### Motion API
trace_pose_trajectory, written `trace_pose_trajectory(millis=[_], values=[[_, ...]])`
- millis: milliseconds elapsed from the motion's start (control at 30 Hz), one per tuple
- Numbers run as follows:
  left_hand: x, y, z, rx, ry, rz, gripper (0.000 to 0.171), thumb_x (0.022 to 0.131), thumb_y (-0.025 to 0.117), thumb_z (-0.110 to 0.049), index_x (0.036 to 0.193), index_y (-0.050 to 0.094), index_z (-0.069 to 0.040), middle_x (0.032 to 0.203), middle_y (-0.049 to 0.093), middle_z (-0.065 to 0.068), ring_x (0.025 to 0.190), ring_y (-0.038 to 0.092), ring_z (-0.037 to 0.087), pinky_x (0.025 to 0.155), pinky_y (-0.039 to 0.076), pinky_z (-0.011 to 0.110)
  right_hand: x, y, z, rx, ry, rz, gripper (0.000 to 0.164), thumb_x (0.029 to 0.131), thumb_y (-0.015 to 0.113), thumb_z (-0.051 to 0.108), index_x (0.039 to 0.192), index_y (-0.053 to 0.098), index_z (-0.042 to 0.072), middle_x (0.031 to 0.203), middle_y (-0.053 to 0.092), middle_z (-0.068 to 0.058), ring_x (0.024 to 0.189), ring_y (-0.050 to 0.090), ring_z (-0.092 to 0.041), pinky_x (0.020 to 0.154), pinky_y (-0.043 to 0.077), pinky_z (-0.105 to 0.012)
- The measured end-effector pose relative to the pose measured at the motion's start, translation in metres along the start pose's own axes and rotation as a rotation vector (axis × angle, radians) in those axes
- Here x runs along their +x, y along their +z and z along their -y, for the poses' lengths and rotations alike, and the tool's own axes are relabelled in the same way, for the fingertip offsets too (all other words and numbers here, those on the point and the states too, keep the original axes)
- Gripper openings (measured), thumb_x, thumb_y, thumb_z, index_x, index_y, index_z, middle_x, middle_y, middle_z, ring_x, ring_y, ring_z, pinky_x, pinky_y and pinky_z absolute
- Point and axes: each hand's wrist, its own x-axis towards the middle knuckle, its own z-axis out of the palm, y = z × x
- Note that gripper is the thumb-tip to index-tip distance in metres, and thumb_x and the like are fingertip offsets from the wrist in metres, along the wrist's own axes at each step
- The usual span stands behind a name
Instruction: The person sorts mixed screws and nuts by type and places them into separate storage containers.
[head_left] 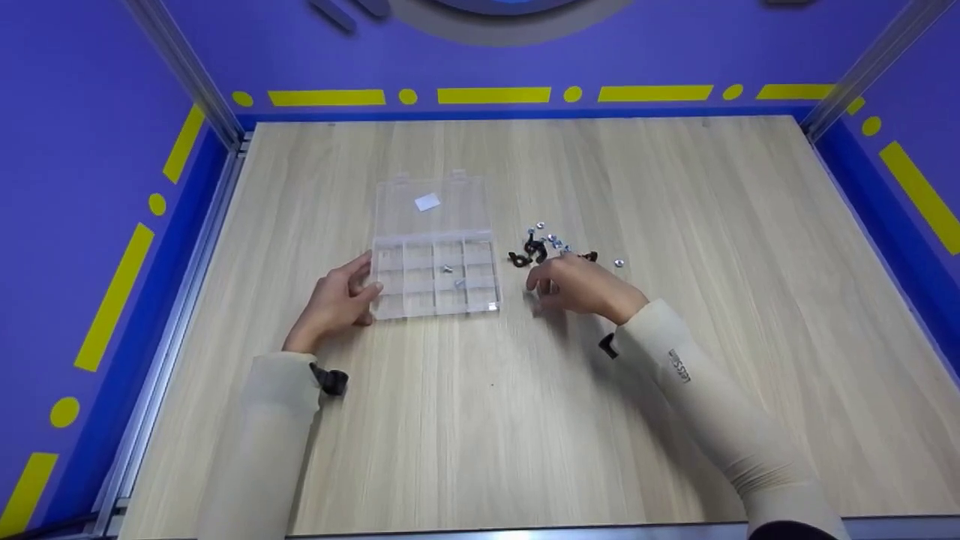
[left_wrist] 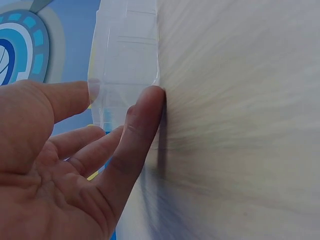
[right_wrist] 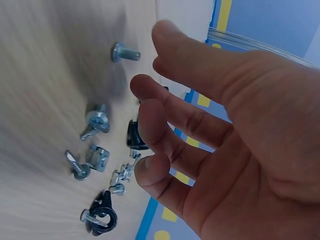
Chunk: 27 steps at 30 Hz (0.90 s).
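A clear plastic compartment box (head_left: 435,307) lies with its lid (head_left: 465,206) folded back. My left hand (head_left: 337,296) rests against the box's left side, thumb at the rim; in the left wrist view its fairly straight fingers touch the clear wall (left_wrist: 132,55). Two small screws (head_left: 448,268) are in the compartments. My right hand (head_left: 581,289) hovers beside the small hardware pile, fingers bent loosely and thumb apart, nothing visible between them. Near its fingertips is a short bolt (right_wrist: 125,52). Other screws (right_wrist: 96,121), a square metal piece (right_wrist: 97,157) and black clips (right_wrist: 102,215) are around it.
A lone metal piece (head_left: 619,263) lies right of the pile. A white label (head_left: 427,202) is on the lid. Blue panels with yellow marks (head_left: 495,95) border the wooden table (head_left: 450,435) at the back and sides.
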Motion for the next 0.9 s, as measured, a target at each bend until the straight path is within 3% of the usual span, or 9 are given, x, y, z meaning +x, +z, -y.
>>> trace_pose_trajectory(millis=[167, 600, 900], values=[[-0.001, -0.001, -0.001, 0.026, 0.015, -0.001, 0.068, 0.104, 0.061, -0.018, 0.163, 0.029, -0.008, 0.154, 0.050, 0.016, 0.059, 0.066, 0.017, 0.056, 0.052, 0.023, 0.000, 0.004, 0.000, -0.028, 0.017, 0.016, 0.022, 0.086, 0.082, 0.004, 0.107, 0.077, 0.004, 0.094, 0.075, -0.007, 0.086, 0.068, -0.021, 0.078, 0.057, -0.039], [0.000, 0.000, 0.001, 0.028, 0.003, -0.003, 0.068, 0.104, 0.062, -0.019, 0.163, 0.028, -0.008, 0.153, 0.050, 0.018, 0.059, 0.065, 0.016, 0.056, 0.049, 0.022, 0.002, 0.011, 0.002, -0.066, 0.022, 0.020, 0.018, 0.087, 0.076, -0.003, 0.104, 0.078, 0.005, 0.091, 0.073, -0.006, 0.082, 0.065, -0.019, 0.077, 0.055, -0.038], [0.000, 0.000, 0.002, 0.006, -0.011, -0.003, 0.068, 0.105, 0.062, -0.020, 0.163, 0.028, -0.011, 0.140, 0.062, 0.015, 0.060, 0.065, 0.017, 0.056, 0.051, 0.024, 0.003, 0.011, 0.003, -0.072, 0.026, 0.022, 0.020, 0.087, 0.077, -0.002, 0.106, 0.077, 0.005, 0.091, 0.073, -0.005, 0.081, 0.064, -0.019, 0.077, 0.055, -0.038]])
